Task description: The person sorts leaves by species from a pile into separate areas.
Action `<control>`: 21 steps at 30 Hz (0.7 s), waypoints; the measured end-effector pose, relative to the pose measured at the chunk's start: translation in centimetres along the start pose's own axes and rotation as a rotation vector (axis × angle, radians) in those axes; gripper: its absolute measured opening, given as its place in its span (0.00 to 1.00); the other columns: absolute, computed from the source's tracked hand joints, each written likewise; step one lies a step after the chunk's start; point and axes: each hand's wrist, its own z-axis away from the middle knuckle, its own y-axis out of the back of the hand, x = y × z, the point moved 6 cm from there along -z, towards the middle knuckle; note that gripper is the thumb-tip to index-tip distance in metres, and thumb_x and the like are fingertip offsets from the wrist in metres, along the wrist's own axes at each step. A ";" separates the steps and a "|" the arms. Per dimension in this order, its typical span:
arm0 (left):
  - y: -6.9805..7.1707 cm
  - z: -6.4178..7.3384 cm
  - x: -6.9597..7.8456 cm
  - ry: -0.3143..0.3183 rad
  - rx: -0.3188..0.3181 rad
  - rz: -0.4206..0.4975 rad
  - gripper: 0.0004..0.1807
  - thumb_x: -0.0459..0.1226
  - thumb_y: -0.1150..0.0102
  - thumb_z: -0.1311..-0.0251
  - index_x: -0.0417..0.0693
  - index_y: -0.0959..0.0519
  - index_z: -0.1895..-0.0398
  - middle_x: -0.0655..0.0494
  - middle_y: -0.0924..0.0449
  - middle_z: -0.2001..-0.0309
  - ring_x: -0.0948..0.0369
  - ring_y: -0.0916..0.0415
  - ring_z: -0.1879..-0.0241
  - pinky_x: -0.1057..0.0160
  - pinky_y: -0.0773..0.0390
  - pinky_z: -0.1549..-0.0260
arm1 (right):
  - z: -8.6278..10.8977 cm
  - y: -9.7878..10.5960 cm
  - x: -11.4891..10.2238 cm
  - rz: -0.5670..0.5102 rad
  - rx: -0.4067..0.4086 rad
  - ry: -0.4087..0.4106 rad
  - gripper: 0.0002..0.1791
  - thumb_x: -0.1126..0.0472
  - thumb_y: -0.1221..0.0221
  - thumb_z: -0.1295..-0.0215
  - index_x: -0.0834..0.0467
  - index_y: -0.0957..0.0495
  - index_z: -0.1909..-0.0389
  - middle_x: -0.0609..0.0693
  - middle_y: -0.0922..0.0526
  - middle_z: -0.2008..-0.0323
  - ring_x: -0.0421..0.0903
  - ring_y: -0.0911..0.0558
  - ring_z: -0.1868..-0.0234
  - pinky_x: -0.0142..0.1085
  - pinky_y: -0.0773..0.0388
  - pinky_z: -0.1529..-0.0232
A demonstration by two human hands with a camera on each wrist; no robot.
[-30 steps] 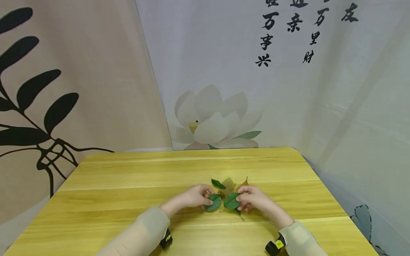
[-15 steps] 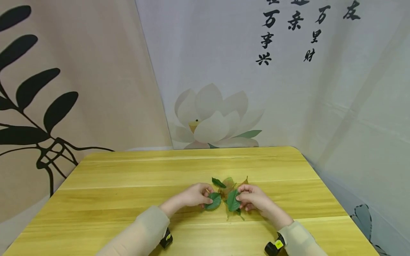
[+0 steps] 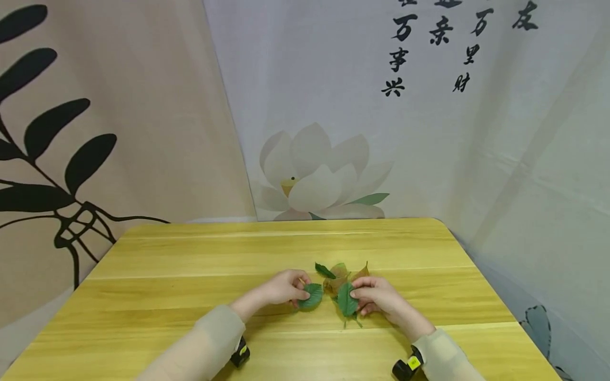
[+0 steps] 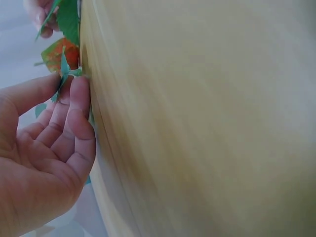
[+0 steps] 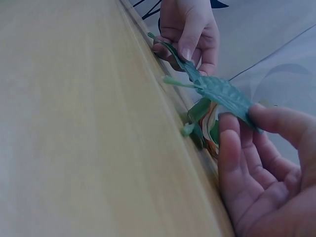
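Between thumb and fingers, my left hand (image 3: pixel 285 288) pinches a round green leaf (image 3: pixel 312 297) just above the table. To its right, my right hand (image 3: pixel 377 297) pinches a longer green leaf (image 3: pixel 347 299) by its edge, its stem pointing toward me. In the right wrist view this leaf (image 5: pixel 224 93) tilts off the tabletop. Behind and between the hands lies a small pile: a dark green leaf (image 3: pixel 325 271), a yellow-brown leaf (image 3: pixel 339 272) and an orange-brown leaf (image 3: pixel 362 272). The held leaves and the right hand partly hide the pile.
The pale wooden table (image 3: pixel 190 264) spreads out on all sides of the hands. Behind it hangs a cloth backdrop (image 3: pixel 314 106) with a printed lotus and dark characters. A black wrist camera (image 3: pixel 407 365) sits under the right cuff.
My left hand has moved slightly left with its leaf, away from the pile. My right hand has turned its leaf from slanted to nearly upright in view, stem downward.
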 end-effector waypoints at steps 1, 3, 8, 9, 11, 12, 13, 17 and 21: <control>0.3 0.2 -0.1 0.003 0.005 0.005 0.11 0.32 0.38 0.38 0.41 0.25 0.54 0.53 0.25 0.75 0.58 0.23 0.80 0.65 0.28 0.81 | 0.0 0.0 0.0 -0.003 -0.004 0.000 0.13 0.65 0.39 0.38 0.67 0.24 0.54 0.50 0.18 0.73 0.41 0.19 0.77 0.32 0.21 0.76; 0.8 0.5 -0.5 0.005 0.017 0.016 0.11 0.32 0.38 0.38 0.41 0.25 0.54 0.53 0.24 0.75 0.57 0.22 0.79 0.65 0.28 0.82 | -0.1 -0.1 0.1 -0.005 -0.007 0.001 0.13 0.65 0.39 0.37 0.68 0.25 0.54 0.51 0.18 0.73 0.42 0.19 0.77 0.32 0.21 0.76; 2.6 1.4 -1.2 0.001 0.053 0.048 0.12 0.31 0.38 0.38 0.39 0.25 0.54 0.52 0.23 0.74 0.55 0.20 0.78 0.63 0.25 0.81 | 0.0 -0.1 0.0 0.002 -0.010 0.005 0.14 0.65 0.40 0.36 0.68 0.26 0.53 0.51 0.19 0.72 0.42 0.19 0.77 0.32 0.21 0.76; 2.9 1.6 -1.4 0.001 0.061 0.049 0.12 0.32 0.38 0.38 0.38 0.25 0.54 0.52 0.22 0.74 0.54 0.20 0.78 0.62 0.24 0.81 | 0.1 -0.1 0.0 0.002 -0.011 0.005 0.14 0.65 0.41 0.36 0.68 0.26 0.53 0.51 0.19 0.72 0.42 0.19 0.77 0.32 0.21 0.76; 3.8 2.1 -1.5 -0.002 0.075 0.050 0.12 0.32 0.39 0.38 0.38 0.25 0.53 0.52 0.21 0.74 0.52 0.19 0.77 0.61 0.24 0.81 | 0.1 -0.1 -0.1 0.002 -0.012 0.003 0.14 0.65 0.41 0.36 0.68 0.26 0.52 0.51 0.19 0.73 0.42 0.19 0.77 0.32 0.21 0.76; 4.1 2.3 -1.6 -0.003 0.081 0.053 0.12 0.32 0.39 0.38 0.38 0.26 0.53 0.51 0.21 0.74 0.51 0.19 0.77 0.61 0.24 0.81 | 0.1 -0.1 -0.1 0.004 -0.013 0.000 0.14 0.65 0.40 0.36 0.68 0.26 0.52 0.51 0.19 0.73 0.42 0.19 0.77 0.32 0.21 0.75; 4.5 2.6 -1.7 -0.002 0.087 0.054 0.12 0.32 0.39 0.38 0.38 0.26 0.53 0.51 0.21 0.74 0.51 0.19 0.77 0.61 0.25 0.81 | 0.1 -0.2 -0.1 0.005 -0.017 0.001 0.14 0.65 0.40 0.36 0.68 0.26 0.52 0.51 0.19 0.72 0.42 0.19 0.77 0.32 0.21 0.75; 6.0 3.7 -2.1 0.003 0.108 0.075 0.13 0.32 0.39 0.38 0.36 0.26 0.52 0.51 0.20 0.73 0.49 0.19 0.75 0.64 0.28 0.81 | 0.0 -0.3 -0.1 0.004 -0.031 0.001 0.14 0.65 0.40 0.36 0.68 0.26 0.53 0.51 0.20 0.72 0.42 0.19 0.76 0.33 0.21 0.75; 7.6 4.7 -2.7 0.018 0.134 0.096 0.14 0.32 0.40 0.37 0.34 0.27 0.51 0.50 0.20 0.72 0.49 0.19 0.75 0.65 0.31 0.81 | 0.1 -0.3 -0.1 0.000 -0.041 -0.002 0.13 0.64 0.40 0.36 0.67 0.26 0.54 0.51 0.19 0.72 0.42 0.19 0.76 0.32 0.21 0.75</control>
